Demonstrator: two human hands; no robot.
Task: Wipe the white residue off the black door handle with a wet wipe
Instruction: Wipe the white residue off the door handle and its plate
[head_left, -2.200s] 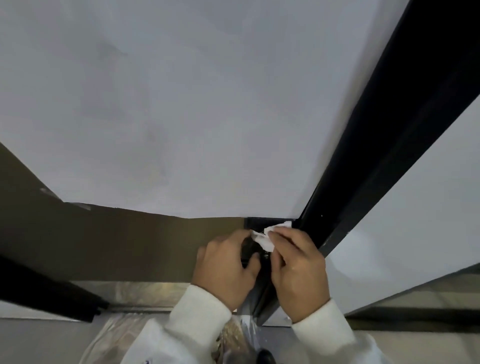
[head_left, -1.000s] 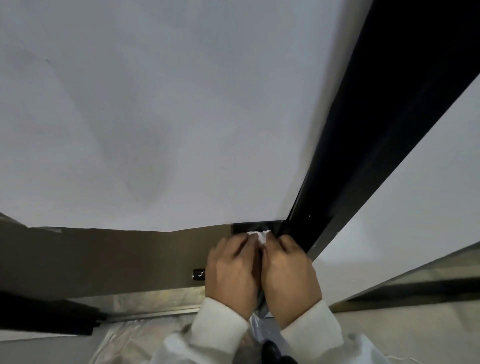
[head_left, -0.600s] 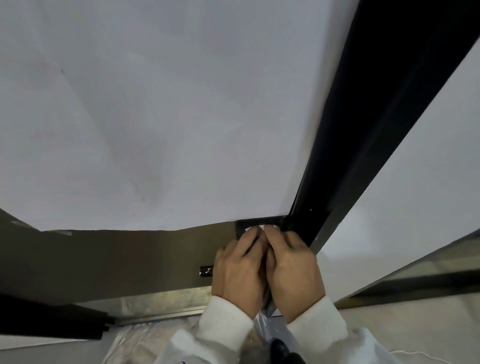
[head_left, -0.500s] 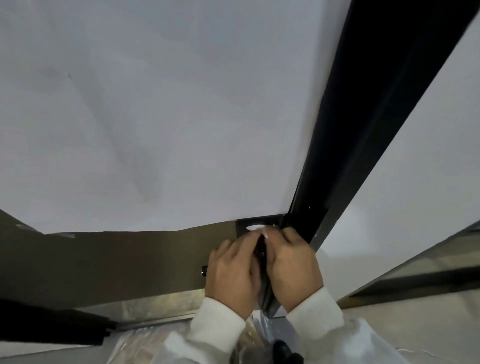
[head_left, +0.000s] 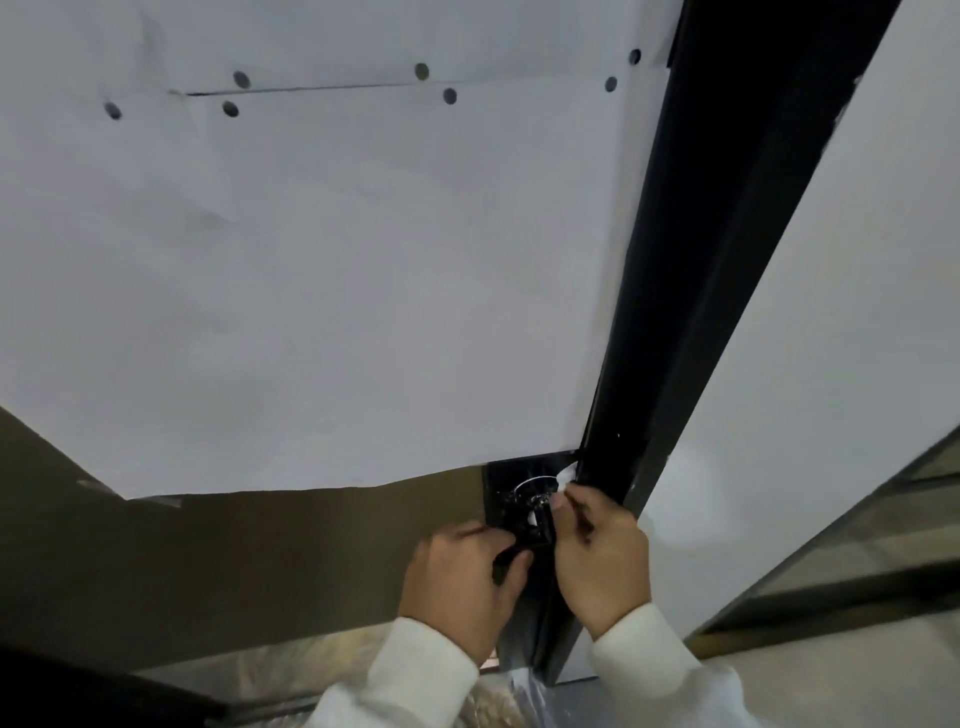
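Observation:
The black door handle (head_left: 523, 540) sticks out from a black square plate (head_left: 500, 483) on a brown door. White residue rings the handle's base on the plate. My left hand (head_left: 462, 582) grips the handle's lever from the left, fingers curled round it. My right hand (head_left: 597, 556) pinches a crumpled white wet wipe (head_left: 566, 474) and presses it against the plate's right side, by the door edge. Most of the wipe is hidden under my fingers.
White paper (head_left: 322, 270) covers the door above the plate, with small dark holes near the top. A black door frame (head_left: 691, 291) runs diagonally beside my right hand. White wall lies to the right, and plastic-covered floor (head_left: 332, 670) lies below.
My hands have come apart: the left slid down to grip the lever, the right stays high with the wipe. The plate and its white ring now show. The camera tilted upward.

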